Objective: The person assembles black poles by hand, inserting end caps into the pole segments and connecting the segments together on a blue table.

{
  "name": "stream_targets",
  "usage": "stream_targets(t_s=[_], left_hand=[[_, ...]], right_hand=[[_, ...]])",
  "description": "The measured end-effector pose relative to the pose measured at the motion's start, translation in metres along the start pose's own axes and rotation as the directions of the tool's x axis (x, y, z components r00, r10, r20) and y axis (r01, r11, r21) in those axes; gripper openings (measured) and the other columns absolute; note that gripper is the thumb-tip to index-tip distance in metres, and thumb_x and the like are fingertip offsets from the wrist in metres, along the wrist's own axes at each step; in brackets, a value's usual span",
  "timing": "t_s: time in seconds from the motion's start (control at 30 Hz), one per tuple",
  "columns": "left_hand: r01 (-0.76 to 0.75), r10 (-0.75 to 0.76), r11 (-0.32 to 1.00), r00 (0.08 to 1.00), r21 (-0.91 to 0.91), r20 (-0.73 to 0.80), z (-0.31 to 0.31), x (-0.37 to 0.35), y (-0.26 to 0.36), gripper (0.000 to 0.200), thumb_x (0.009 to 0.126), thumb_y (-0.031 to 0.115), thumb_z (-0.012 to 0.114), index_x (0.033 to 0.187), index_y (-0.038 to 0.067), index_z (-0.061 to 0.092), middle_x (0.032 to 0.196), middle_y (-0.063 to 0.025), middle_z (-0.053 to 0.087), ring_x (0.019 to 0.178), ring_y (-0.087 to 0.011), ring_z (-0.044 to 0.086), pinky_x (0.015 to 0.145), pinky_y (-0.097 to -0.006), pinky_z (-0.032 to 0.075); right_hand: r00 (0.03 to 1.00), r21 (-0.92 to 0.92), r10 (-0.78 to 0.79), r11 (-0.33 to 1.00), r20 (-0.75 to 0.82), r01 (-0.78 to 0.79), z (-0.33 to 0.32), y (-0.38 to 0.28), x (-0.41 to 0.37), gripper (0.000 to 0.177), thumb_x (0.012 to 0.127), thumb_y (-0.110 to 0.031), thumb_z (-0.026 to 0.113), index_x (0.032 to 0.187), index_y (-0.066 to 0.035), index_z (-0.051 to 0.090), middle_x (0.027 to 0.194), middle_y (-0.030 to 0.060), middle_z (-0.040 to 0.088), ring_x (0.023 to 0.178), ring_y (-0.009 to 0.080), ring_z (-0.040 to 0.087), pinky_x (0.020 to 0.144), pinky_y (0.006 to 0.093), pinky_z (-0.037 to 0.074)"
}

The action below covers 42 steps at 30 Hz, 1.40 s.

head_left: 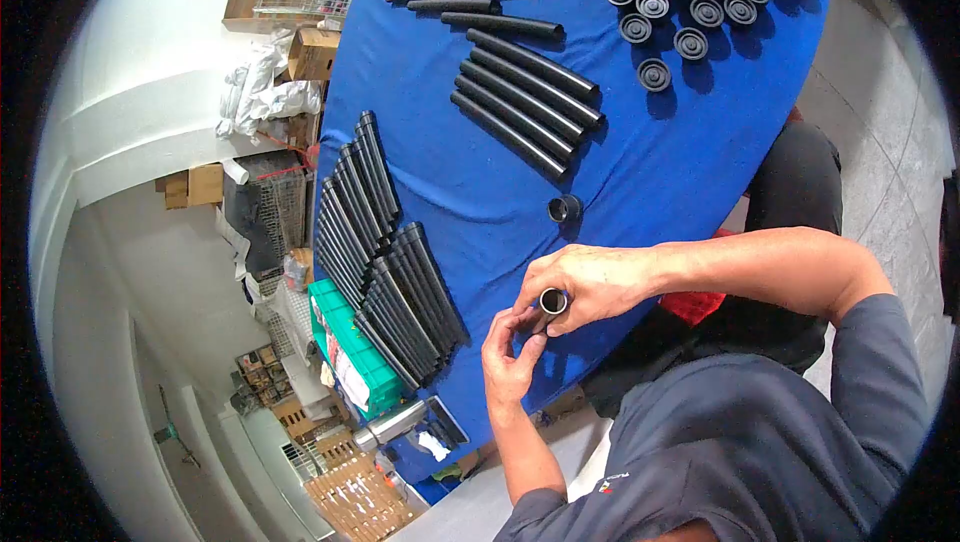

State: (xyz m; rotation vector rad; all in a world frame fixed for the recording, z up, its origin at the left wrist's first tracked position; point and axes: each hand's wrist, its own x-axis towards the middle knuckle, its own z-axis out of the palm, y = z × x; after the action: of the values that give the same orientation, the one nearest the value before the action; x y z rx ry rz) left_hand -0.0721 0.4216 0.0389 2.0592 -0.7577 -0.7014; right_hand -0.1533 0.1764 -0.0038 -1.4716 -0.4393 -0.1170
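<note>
Tube section (553, 300), short and black, sits clamped in the right hand (592, 282) grip over the blue desk (650, 172); the left hand (508, 360) grip pinches its open end.

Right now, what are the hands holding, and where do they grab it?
A short black tube. The right hand wraps around its body, and the fingertips of the left hand touch its open end.

A slate-blue shirt (760, 442) covers the torso, its sleeves short and loose — a small red-and-white logo (606, 487) sits on the chest. Forearms, left hand (510, 362) and right hand (590, 282) are bare.
</note>
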Motion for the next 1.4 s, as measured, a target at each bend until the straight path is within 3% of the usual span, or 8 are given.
stream_targets(t_s=[0.5,0.6,0.7,0.77,1.0,1.07,1.3,1.4], left_hand=[[0.122,-0.111,0.962,0.992,-0.244,0.055,-0.008,-0.004,-0.007,0.039,0.094,0.013,0.069,0.128,-0.002,0.058,0.122,-0.0082,0.064,0.112,-0.0169,0.059,0.099,-0.0323,0.045],[0.111,-0.102,0.969,0.993,-0.221,0.05,-0.004,-0.003,-0.01,0.038,0.091,0.01,0.072,0.126,-0.002,0.06,0.119,-0.0076,0.064,0.109,-0.0165,0.06,0.096,-0.0323,0.046],[0.077,-0.065,0.98,0.995,-0.183,0.071,-0.005,-0.005,-0.015,0.037,0.086,0.006,0.075,0.12,-0.003,0.063,0.115,-0.0074,0.063,0.105,-0.0172,0.06,0.093,-0.0318,0.047],[0.057,-0.03,0.951,0.995,-0.304,0.093,-0.005,-0.005,-0.016,0.037,0.083,0.004,0.077,0.116,-0.004,0.064,0.112,-0.0079,0.061,0.103,-0.0179,0.059,0.091,-0.0313,0.048],[0.123,-0.078,0.968,0.976,-0.217,0.204,-0.021,-0.007,-0.013,0.041,0.08,0.004,0.078,0.117,-0.007,0.064,0.112,-0.0104,0.06,0.102,-0.0203,0.06,0.092,-0.0327,0.047],[0.144,-0.092,0.967,0.966,-0.21,0.24,-0.025,-0.009,-0.019,0.043,0.08,0.004,0.079,0.119,-0.006,0.064,0.114,-0.0109,0.062,0.105,-0.0209,0.06,0.093,-0.0337,0.047],[0.181,-0.135,0.926,0.978,-0.33,0.158,-0.015,-0.01,-0.022,0.046,0.078,0.002,0.081,0.12,-0.001,0.062,0.115,-0.008,0.067,0.107,-0.0197,0.063,0.093,-0.0353,0.05],[0.129,-0.113,0.875,0.992,-0.467,0.061,-0.003,-0.011,-0.029,0.037,0.081,0.003,0.079,0.114,0.002,0.064,0.108,-0.0077,0.069,0.098,-0.0193,0.066,0.088,-0.0342,0.052]], right_hand=[[0.995,0.027,0.097,0.995,0.001,-0.097,-0.004,0.003,0.001,0.038,0.081,-0.012,0.076,0.117,-0.002,0.068,0.109,0.0152,0.071,0.104,0.0305,0.068,0.09,0.0415,0.054],[0.995,0.005,-0.015,1.0,-0.1,0.016,0.001,0.011,0.003,0.026,0.08,-0.018,0.073,0.099,-0.001,0.069,0.089,0.0152,0.071,0.082,0.028,0.071,0.072,0.0413,0.054],[0.998,0.012,0.06,0.998,0.015,-0.06,-0.001,0.006,0.0,0.037,0.082,-0.011,0.075,0.117,-0.001,0.068,0.107,0.0154,0.071,0.102,0.0307,0.069,0.089,0.0407,0.054],[0.998,0.075,0.056,0.996,0.035,-0.058,-0.001,0.002,0.001,0.039,0.082,-0.01,0.075,0.119,-0.001,0.067,0.108,0.0155,0.071,0.103,0.0308,0.069,0.089,0.0407,0.054],[0.992,0.077,0.083,0.993,0.093,-0.091,0.007,0.007,-0.002,0.043,0.082,-0.008,0.074,0.124,-0.001,0.065,0.115,0.017,0.071,0.107,0.0305,0.068,0.09,0.0406,0.054],[0.998,0.12,0.031,0.992,0.047,-0.037,0.014,0.015,-0.003,0.038,0.081,-0.011,0.073,0.118,-0.002,0.067,0.104,0.0173,0.072,0.095,0.0301,0.071,0.083,0.0409,0.054],[0.999,0.099,0.055,0.994,0.001,-0.054,0.009,0.011,-0.002,0.036,0.083,-0.023,0.075,0.111,-0.002,0.069,0.096,0.0184,0.073,0.087,0.0321,0.072,0.077,0.0422,0.055],[0.983,-0.034,0.156,0.988,0.094,-0.153,-0.004,-0.005,0.001,0.049,0.086,-0.028,0.076,0.125,-0.001,0.063,0.111,0.019,0.069,0.104,0.0329,0.068,0.088,0.041,0.055]])
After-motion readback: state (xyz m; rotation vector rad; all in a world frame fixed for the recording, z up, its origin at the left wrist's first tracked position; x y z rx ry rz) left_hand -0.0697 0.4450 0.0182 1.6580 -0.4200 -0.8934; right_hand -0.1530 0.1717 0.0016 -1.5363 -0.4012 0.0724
